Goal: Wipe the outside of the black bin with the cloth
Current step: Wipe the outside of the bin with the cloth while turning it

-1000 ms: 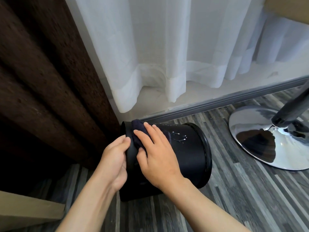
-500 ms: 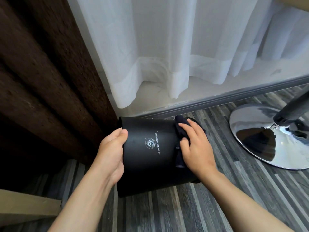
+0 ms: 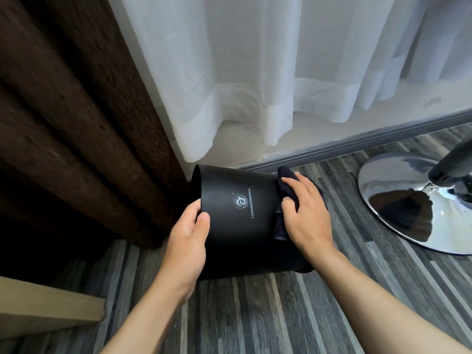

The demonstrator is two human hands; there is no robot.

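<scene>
The black bin (image 3: pixel 240 226) lies on its side on the grey wood floor, a round white logo and white lettering facing up. My left hand (image 3: pixel 189 233) grips its left end, thumb on the wall and fingers curled over the edge. My right hand (image 3: pixel 306 213) presses a dark cloth (image 3: pixel 283 185) flat against the bin's right end, and cloth sticks out above and below my fingers. The bin's right rim is mostly hidden behind that hand.
A brown curtain (image 3: pixel 76 111) hangs at the left, touching the bin's far left side. White sheer curtains (image 3: pixel 268 72) and a grey baseboard (image 3: pixel 357 141) run behind. A chrome chair base (image 3: pixel 398 203) stands at the right. A beige board (image 3: pixel 46 305) lies at lower left.
My right hand has slid the cloth from the bin's left part across to its right end, uncovering the logo. The left hand has shifted its grip at the left edge.
</scene>
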